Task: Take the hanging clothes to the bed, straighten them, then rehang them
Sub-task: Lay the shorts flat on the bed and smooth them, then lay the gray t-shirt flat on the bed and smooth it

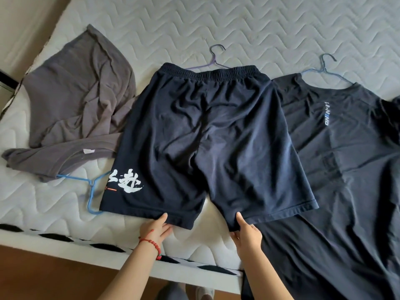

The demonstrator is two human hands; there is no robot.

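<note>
Dark navy shorts (207,135) with white lettering on the left leg lie flat on the white quilted mattress (238,29), waistband away from me. A purple hanger (213,61) pokes out above the waistband. My left hand (154,228), with a red bracelet at the wrist, pinches the hem of the left leg. My right hand (244,230) pinches the hem of the right leg. A crumpled grey shirt (80,100) on a blue hanger (93,191) lies to the left. A black T-shirt (346,169) on a blue hanger (324,68) lies to the right.
The mattress's near edge (65,241) has a black-and-white patterned border. Below it is brown wooden floor (43,278). A beige wall (21,29) runs along the bed's left side. The black T-shirt hangs over the near edge at right.
</note>
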